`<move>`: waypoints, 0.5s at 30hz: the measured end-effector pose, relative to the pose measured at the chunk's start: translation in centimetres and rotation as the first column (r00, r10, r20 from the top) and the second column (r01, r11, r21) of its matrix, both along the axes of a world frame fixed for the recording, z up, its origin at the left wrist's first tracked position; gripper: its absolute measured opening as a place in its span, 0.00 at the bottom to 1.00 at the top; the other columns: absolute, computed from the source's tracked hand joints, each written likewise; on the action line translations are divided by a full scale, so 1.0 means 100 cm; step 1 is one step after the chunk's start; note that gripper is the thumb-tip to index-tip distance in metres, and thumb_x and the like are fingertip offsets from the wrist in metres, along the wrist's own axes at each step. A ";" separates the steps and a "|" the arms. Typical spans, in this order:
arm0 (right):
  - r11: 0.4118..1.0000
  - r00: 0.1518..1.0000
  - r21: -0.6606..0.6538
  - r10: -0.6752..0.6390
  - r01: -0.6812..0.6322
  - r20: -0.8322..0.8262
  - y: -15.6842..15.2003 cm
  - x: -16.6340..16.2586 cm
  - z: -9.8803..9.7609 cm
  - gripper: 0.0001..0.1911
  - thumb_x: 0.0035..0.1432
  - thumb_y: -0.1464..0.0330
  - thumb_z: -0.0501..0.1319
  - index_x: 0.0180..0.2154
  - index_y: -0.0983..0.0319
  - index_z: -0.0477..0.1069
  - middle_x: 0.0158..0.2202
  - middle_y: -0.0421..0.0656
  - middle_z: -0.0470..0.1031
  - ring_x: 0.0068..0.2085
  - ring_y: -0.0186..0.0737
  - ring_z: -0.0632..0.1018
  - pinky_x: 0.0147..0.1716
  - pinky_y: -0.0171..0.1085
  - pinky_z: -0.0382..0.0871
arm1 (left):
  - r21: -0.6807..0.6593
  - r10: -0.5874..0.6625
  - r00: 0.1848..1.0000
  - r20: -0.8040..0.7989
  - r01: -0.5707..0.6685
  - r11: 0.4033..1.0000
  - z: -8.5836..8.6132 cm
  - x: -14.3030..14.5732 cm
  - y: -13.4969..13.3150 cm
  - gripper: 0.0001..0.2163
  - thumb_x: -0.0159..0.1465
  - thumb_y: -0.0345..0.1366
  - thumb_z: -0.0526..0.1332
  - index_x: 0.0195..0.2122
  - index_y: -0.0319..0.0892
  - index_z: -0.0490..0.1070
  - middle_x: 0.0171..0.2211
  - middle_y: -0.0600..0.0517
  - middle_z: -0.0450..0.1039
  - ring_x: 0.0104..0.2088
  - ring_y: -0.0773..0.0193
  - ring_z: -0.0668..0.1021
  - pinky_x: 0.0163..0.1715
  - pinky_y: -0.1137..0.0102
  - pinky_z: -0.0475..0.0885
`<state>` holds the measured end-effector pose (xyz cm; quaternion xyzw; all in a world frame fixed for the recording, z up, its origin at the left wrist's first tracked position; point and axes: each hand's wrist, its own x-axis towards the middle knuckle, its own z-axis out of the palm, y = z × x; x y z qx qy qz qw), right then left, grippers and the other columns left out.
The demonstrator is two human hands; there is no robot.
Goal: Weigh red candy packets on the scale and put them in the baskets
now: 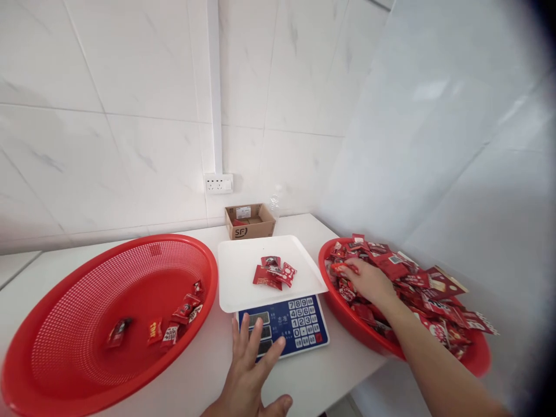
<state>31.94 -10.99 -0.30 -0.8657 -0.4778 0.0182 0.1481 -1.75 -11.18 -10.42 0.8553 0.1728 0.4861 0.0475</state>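
Note:
My right hand [368, 279] reaches over the full red basket [324, 258] on the right, its fingers closed on a small red packet [344, 267]. Many red packets [417, 279] are heaped around it in that basket. My left hand [254, 362] is open, fingers spread, in front of the display side of the weighing scale [299, 324]; whether it touches is unclear. On the scale's white tray [234, 284] lies a small pile of red packets [274, 273].
A large red perforated basket [108, 260] at the left holds several red packets [185, 308]. Behind the tray stand a cardboard box [252, 230] and a clear plastic bottle [275, 202]. A wall socket [219, 183] is above the white table [343, 370].

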 end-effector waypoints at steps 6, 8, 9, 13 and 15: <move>0.942 0.947 0.263 0.263 -0.210 -0.185 0.020 -0.036 0.016 0.17 0.57 0.56 0.52 0.37 0.59 0.71 0.37 0.43 0.79 0.39 0.44 0.77 0.40 0.38 0.67 | -0.083 -0.106 0.990 -0.094 0.098 0.992 0.005 -0.004 0.002 0.32 0.65 0.45 0.51 0.66 0.37 0.45 0.52 0.45 0.73 0.67 0.50 0.48 0.61 0.48 0.26; 0.924 0.928 0.286 0.316 -0.255 -0.195 0.034 -0.055 0.016 0.15 0.56 0.58 0.53 0.36 0.59 0.72 0.39 0.44 0.78 0.40 0.44 0.77 0.40 0.39 0.67 | -0.122 -0.128 0.989 -0.075 0.118 0.985 0.006 -0.004 0.001 0.33 0.65 0.42 0.51 0.67 0.36 0.39 0.50 0.45 0.74 0.66 0.53 0.52 0.63 0.51 0.29; 0.922 0.924 0.280 0.329 -0.269 -0.194 0.041 -0.064 0.015 0.15 0.56 0.58 0.53 0.37 0.59 0.72 0.39 0.44 0.78 0.40 0.44 0.77 0.40 0.39 0.67 | -0.133 -0.134 0.988 -0.075 0.123 0.983 0.007 -0.004 0.000 0.33 0.65 0.41 0.51 0.67 0.36 0.38 0.50 0.45 0.74 0.66 0.55 0.54 0.63 0.53 0.31; 0.917 0.902 0.221 0.377 -0.332 -0.209 0.062 -0.093 0.007 0.13 0.56 0.60 0.54 0.36 0.58 0.73 0.32 0.41 0.79 0.33 0.41 0.77 0.32 0.36 0.67 | -0.142 -0.135 0.985 -0.104 0.120 0.983 0.006 -0.005 0.001 0.31 0.65 0.40 0.52 0.66 0.39 0.41 0.55 0.43 0.69 0.66 0.53 0.53 0.64 0.52 0.34; 0.909 0.889 0.194 0.406 -0.369 -0.212 0.064 -0.099 0.005 0.12 0.56 0.60 0.55 0.36 0.57 0.74 0.29 0.39 0.78 0.30 0.39 0.77 0.30 0.35 0.67 | -0.144 -0.126 0.986 -0.108 0.110 0.983 0.005 -0.005 0.002 0.31 0.64 0.40 0.53 0.66 0.39 0.43 0.56 0.42 0.68 0.66 0.52 0.53 0.63 0.49 0.34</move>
